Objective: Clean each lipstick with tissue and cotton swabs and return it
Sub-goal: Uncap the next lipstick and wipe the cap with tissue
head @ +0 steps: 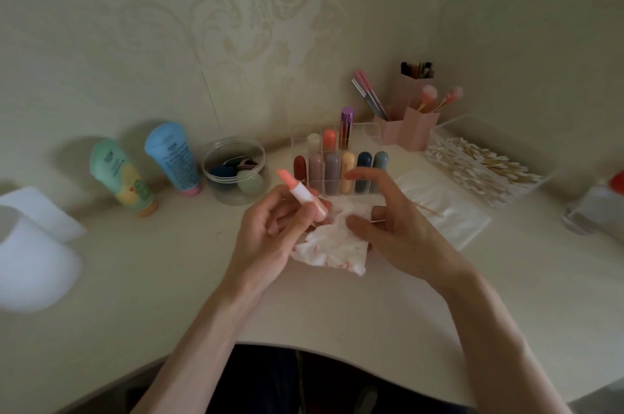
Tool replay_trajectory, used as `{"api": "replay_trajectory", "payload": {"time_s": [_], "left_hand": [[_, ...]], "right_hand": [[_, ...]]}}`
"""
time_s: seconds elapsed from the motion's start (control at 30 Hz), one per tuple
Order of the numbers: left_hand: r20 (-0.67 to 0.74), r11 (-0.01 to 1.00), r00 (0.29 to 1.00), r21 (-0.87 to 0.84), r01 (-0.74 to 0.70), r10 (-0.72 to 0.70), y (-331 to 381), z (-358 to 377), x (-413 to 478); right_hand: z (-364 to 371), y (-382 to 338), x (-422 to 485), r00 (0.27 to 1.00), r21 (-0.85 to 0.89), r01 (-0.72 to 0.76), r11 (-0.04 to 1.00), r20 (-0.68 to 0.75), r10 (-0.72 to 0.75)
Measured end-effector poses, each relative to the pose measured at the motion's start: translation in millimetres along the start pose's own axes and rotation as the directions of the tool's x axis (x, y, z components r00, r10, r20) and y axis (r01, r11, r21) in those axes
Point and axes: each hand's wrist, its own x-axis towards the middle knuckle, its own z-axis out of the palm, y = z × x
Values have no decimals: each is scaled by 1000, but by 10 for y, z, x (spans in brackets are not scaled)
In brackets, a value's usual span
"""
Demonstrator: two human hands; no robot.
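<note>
The left hand holds an uncapped lipstick by its pale pink tube, fingers curled round it, the peach tip tilted up and to the left. The right hand hovers just beside it over a crumpled, red-stained tissue lying on the counter, forefinger stretched out and thumb apart. A thin swab stick shows by its curled fingers, but whether they pinch it I cannot tell. Behind the hands stands a clear organizer with capped lipsticks upright in its compartments. To the right are a flat pack of tissues and a clear box of cotton swabs; to the left, a round jar and two tubes.
</note>
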Motion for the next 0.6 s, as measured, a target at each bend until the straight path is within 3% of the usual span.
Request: {"api": "replay_trajectory", "payload": {"time_s": [0.1, 0.17, 0.3, 0.43, 0.6], "left_hand": [[-4, 1000, 1000, 4, -2, 2, -5, 5, 1], [-4, 1000, 1000, -4, 4, -4, -1, 9, 1], [6, 1000, 1000, 1, -2, 2, 5, 3, -3], [8, 1000, 1000, 25, -11, 11, -6, -6, -3], [5, 999, 1000, 35, -18, 18, -20, -4, 15]], "right_hand": [[-12, 40, 36, 994, -125, 89, 988, -47, -96], [-21, 90, 39, 995, -202, 65, 977, -61, -78], [-17, 103, 25, 997, -154, 10, 988, -68, -21], [-6, 97, 49, 991, -346, 16, 938, -121, -62], [6, 62, 45, 992, -245, -28, 969, -124, -3]]}}
